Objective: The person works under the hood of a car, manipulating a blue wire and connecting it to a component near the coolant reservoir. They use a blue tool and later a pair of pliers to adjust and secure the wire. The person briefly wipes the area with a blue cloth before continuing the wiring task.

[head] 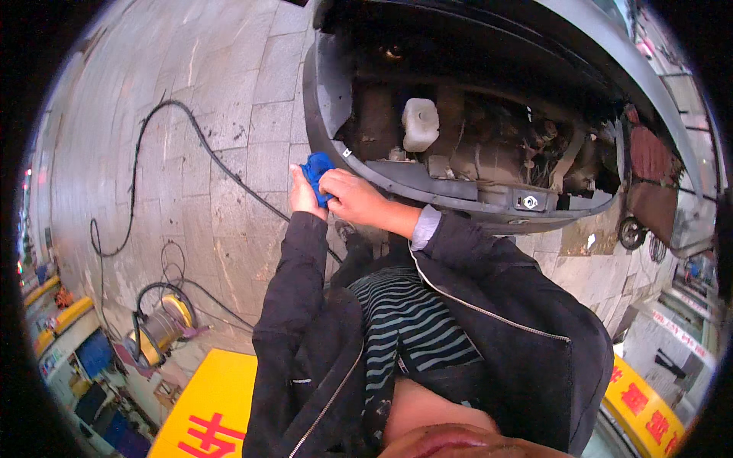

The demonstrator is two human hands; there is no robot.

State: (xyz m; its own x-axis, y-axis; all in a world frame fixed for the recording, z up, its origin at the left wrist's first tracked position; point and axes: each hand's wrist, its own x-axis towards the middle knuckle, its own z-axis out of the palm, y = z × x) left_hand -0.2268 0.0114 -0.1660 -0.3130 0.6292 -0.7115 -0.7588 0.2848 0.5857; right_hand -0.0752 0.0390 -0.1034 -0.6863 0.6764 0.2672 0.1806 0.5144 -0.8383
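Note:
A crumpled blue cloth [316,172] is between my two hands, just off the left edge of an open vehicle compartment. My left hand [303,192] holds it from the left, thumb raised. My right hand [349,194] presses its bent fingers into the cloth from the right. Beside my hands runs the compartment's dark rim [395,186], with a metal latch [528,201] further right. Inside sits a whitish plastic reservoir [421,129] among dusty parts and wires. A raised grey panel [618,40] arches over the compartment.
A black hose [200,137] winds across the paved floor [229,91] at left. A reel with yellow ends [163,329] stands at lower left. Yellow panels with red writing [212,401] are close behind me. A small wheel [631,233] is at the right.

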